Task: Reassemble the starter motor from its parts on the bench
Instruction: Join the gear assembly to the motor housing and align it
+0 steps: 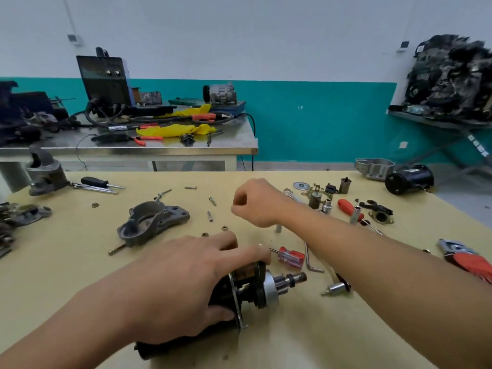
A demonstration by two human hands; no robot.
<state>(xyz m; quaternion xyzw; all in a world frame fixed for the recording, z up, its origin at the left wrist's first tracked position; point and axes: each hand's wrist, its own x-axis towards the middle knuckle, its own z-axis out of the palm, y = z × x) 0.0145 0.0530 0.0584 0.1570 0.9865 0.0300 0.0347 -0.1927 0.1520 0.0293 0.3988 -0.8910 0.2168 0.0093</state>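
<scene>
Left hand grips starter motor body, right hand hovers beyond the motor, fingers curled, can't tell if holding anything, grey housing beyond-left of motor.

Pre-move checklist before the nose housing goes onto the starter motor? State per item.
1. Motor steadied: ok. The left hand grips the starter motor, which lies on the bench.
2. Pinion end exposed: ok. The pinion points right, uncovered.
3. Nose housing in sight: ok. The nose housing lies apart from the motor, further back and to the left.
4. Fasteners at hand: ok. Loose bolts lie beyond the motor.
5. Right hand free: cannot tell. The right hand hovers with its fingers curled, too blurred to show whether it pinches a part.
</scene>
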